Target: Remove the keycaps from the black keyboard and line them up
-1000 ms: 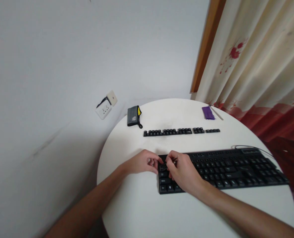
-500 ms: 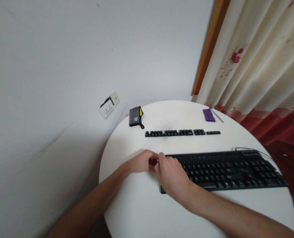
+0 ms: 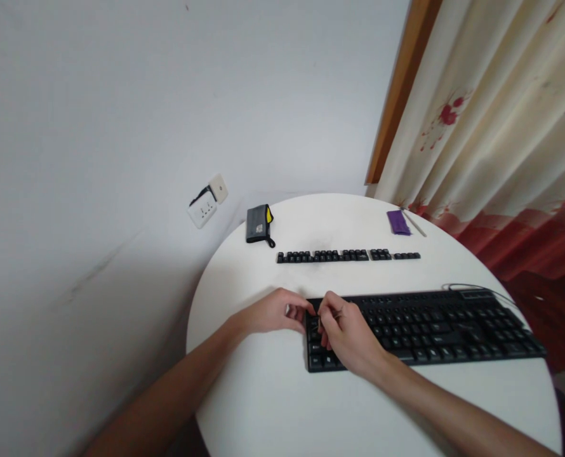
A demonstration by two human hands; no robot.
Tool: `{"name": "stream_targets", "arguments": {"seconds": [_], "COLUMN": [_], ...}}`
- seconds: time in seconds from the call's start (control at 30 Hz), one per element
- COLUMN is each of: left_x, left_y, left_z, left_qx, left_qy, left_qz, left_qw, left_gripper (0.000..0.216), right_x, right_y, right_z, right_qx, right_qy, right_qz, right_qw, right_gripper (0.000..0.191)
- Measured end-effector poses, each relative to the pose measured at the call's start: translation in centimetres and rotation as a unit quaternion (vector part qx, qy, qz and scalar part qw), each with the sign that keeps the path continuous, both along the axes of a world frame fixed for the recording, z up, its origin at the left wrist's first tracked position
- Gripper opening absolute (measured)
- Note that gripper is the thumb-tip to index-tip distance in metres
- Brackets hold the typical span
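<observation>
A black keyboard [image 3: 435,327] lies across the round white table [image 3: 273,406]. My left hand [image 3: 275,311] rests curled at the keyboard's left end, fingertips touching its edge. My right hand [image 3: 349,333] sits over the left-hand keys, fingers pinched on a small thin tool I cannot make out clearly, held against a key. A row of loose black keycaps [image 3: 346,256] is lined up farther back on the table.
A grey pouch with a yellow tab [image 3: 258,224] lies at the back left of the table. A purple cloth [image 3: 398,223] and a thin stick [image 3: 413,223] lie at the back right. A wall socket [image 3: 201,209] is on the wall; a curtain [image 3: 492,127] hangs at right.
My right hand swept left to meet the left hand beside the keyboard's end, then came back over the left-hand keys. The left hand hardly moved.
</observation>
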State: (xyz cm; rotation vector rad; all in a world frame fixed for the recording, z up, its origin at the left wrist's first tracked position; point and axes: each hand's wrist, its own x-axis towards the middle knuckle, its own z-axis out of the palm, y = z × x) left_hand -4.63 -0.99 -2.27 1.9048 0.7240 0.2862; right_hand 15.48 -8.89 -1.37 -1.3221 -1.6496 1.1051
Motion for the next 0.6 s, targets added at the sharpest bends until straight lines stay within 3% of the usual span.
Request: {"name": "stream_targets", "arguments": {"seconds": [0.23, 0.47, 0.6], "left_x": [0.0, 0.7, 1.8], "left_y": [0.0, -0.7, -1.8], "left_z": [-0.6, 0.4, 0.6], "left_qx": [-0.007, 0.118, 0.183], "left_qy": [-0.001, -0.062, -0.117], "left_qz": [0.018, 0.046, 0.06], "left_qw": [1.0, 0.99, 0.974], "left_gripper": [0.038, 0.05, 0.042], "right_x": [0.7, 1.0, 1.0], "right_y": [0.0, -0.5, -0.5], "right_z": [-1.4, 0.0, 0.3], "right_qx": [-0.08, -0.026, -0.028], "right_qy": [0.168, 0.266, 0.325], "right_qz": [-0.033, -0.043, -0.05], "right_qw": [0.982, 0.963, 0.944], "right_gripper": [0.029, 0.034, 0.032]}}
